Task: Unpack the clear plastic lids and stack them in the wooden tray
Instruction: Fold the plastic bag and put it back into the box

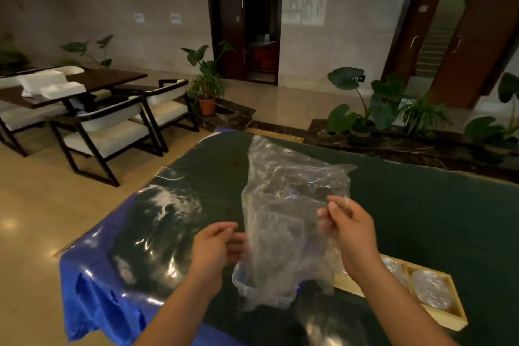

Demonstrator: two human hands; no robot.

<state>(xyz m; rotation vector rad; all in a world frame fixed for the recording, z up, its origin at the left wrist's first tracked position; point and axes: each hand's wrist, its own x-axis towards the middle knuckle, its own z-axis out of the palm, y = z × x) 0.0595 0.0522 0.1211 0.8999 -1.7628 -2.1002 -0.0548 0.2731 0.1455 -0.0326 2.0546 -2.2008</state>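
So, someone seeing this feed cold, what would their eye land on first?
The crinkled clear plastic bag, held up at centre frame and pinched between the left hand and the right hand above the table. Next, the glossy blue sheeting glaring along the table's left edge. Then the wooden tray at lower right, with clear lids in its compartments.

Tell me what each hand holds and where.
The left hand grips the left edge of the clear plastic bag; the right hand pinches its right edge.
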